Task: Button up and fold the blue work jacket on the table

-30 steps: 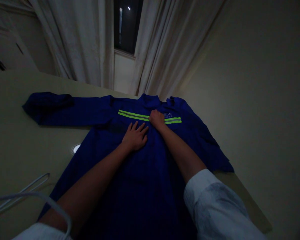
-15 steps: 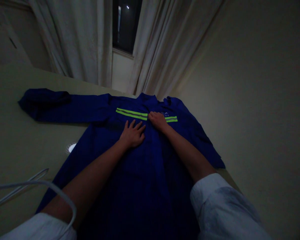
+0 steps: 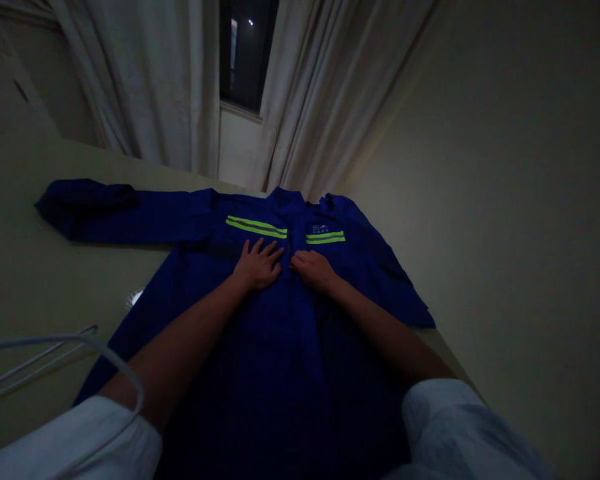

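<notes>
"Blue work jacket (image 3: 280, 347): where did it lie, and what had shifted?"

"It lay spread flat, front up, on the counter (image 3: 40, 200), with the collar (image 3: 285, 198) close to the far edge and the sleeve on the left (image 3: 120, 217) stretched toward the counter's left side. The hem ran out of view toward the near edge. The shift was at the right hand (image 3: 314, 271): it had slid down off the right chest stripe (image 3: 325, 237), which then showed whole."

"And the left hand (image 3: 257, 265)?"

"It rested below the left chest stripe (image 3: 256, 227), just beside the front seam (image 3: 289, 250). The two hands lay close together, one either side of that seam, nearly touching."

"Was anything gripped?"

"No. The left fingers (image 3: 267, 250) lay spread open on the cloth, and the right fingers (image 3: 305, 261) lay flat and together. Neither hand lifted a fold."

"Anything else nearby?"

"A white wire hanger (image 3: 45, 339) lay toward the counter's near left corner, curving up to the left forearm (image 3: 180, 340)."
</notes>
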The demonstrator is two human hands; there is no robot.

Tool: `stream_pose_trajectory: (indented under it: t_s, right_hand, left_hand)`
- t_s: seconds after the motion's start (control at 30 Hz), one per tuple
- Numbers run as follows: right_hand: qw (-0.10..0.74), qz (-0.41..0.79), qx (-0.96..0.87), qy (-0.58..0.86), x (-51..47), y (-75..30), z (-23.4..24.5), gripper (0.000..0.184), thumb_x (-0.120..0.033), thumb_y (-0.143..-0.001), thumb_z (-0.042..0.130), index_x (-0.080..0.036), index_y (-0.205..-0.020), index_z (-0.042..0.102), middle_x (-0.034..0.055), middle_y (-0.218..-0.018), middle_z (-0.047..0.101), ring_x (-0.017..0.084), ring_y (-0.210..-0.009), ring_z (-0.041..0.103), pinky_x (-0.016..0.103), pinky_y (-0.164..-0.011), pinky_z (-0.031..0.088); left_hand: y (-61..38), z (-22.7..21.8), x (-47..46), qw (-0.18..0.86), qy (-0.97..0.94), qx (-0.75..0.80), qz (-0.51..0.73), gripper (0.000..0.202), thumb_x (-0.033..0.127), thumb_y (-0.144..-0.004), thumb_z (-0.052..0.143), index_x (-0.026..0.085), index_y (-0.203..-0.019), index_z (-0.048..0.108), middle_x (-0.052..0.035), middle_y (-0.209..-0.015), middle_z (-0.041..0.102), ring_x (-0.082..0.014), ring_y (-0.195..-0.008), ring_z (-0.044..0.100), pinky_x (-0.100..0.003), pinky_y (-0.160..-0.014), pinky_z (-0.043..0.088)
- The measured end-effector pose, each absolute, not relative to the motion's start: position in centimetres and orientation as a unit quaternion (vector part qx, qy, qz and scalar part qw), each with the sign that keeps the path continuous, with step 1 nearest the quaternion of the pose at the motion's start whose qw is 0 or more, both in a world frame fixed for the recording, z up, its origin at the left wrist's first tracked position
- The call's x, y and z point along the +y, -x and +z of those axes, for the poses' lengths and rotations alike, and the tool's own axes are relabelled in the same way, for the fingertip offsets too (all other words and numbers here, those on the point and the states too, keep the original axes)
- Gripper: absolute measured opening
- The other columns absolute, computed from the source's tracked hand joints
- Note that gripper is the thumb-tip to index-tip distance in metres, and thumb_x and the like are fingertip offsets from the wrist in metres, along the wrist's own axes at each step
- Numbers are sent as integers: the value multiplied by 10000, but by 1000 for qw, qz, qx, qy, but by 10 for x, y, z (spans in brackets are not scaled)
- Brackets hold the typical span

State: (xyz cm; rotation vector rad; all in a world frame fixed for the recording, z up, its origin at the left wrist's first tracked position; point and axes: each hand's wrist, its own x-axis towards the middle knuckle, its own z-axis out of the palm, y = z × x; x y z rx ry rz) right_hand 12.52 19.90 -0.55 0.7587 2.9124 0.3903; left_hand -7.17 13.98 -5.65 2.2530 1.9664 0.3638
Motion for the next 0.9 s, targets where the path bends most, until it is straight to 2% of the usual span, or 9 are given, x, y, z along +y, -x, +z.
stream_pose_trajectory:
  t_s: [0.2, 0.33, 0.43, 0.6, 0.67, 0.77, 0.83, 0.9]
  right_hand:
    - [34, 115, 977, -176, 132, -158, 4, 240, -280, -1106, 499, -138, -1010, 667, 92, -960, 663, 211, -898, 566, 328, -759, 333]
    - [12, 87, 991, -101, 64, -190, 17, 211, -181, -1090, 493, -160, -931, 630, 50, -884, 637, 184, -808, 527, 328, -721, 308]
    - [-5, 22, 995, -102, 4, -215, 33, 214, -163, -1082, 496, -176, -897, 602, 19, -847, 611, 169, -760, 501, 333, -688, 300]
    - [14, -126, 990, -67, -78, -241, 45, 227, -210, -1035, 582, -192, -809, 566, -15, -773, 582, 147, -679, 460, 339, -640, 305]
    - [7, -135, 986, -98, -92, -248, 41, 218, -204, -1038, 574, -193, -821, 584, -13, -763, 592, 149, -674, 468, 340, -632, 308]
    - [-43, -157, 973, -163, -95, -258, 31, 218, -256, -1087, 533, -193, -906, 636, 4, -820, 648, 152, -736, 539, 324, -658, 347]
    - [-101, -199, 953, -206, -94, -263, 25, 266, -306, -1114, 492, -185, -946, 660, 27, -868, 683, 150, -789, 586, 305, -708, 397]
    - [-157, -250, 924, -242, -94, -267, 23, 302, -330, -1124, 469, -171, -973, 676, 50, -899, 701, 152, -830, 614, 299, -765, 443]
  left_hand:
    - [72, -58, 142, 77, -747, 652, 103, 674, 524, -1015, 292, 282, -1641, 344, -51, -1738, 258, -426, -1593, 164, -720, -1235, 82]
    - [71, -53, 141, 83, -748, 652, 87, 686, 521, -1018, 268, 265, -1652, 318, -64, -1741, 247, -440, -1589, 164, -725, -1231, 80]
    - [71, -51, 141, 83, -750, 652, 73, 694, 532, -1021, 249, 266, -1661, 292, -60, -1747, 228, -437, -1591, 159, -725, -1231, 88]
    - [73, -55, 144, 70, -752, 652, 64, 694, 553, -1026, 238, 274, -1659, 294, -55, -1747, 232, -447, -1583, 176, -744, -1220, 113]
    - [73, -53, 144, 48, -751, 654, 82, 678, 514, -1026, 279, 223, -1634, 354, -93, -1724, 297, -447, -1563, 231, -728, -1220, 150]
    - [64, -39, 131, -21, -766, 629, 129, 566, 340, -1014, 349, 145, -1524, 496, -162, -1609, 472, -401, -1485, 384, -621, -1195, 294]
    - [51, -23, 105, -48, -803, 577, 144, 469, 249, -1001, 361, 149, -1394, 598, -181, -1438, 606, -368, -1350, 519, -554, -1097, 409]
    - [33, -5, 62, -22, -851, 501, 157, 374, 252, -1015, 371, 173, -1241, 659, -160, -1220, 687, -323, -1146, 623, -492, -972, 483]
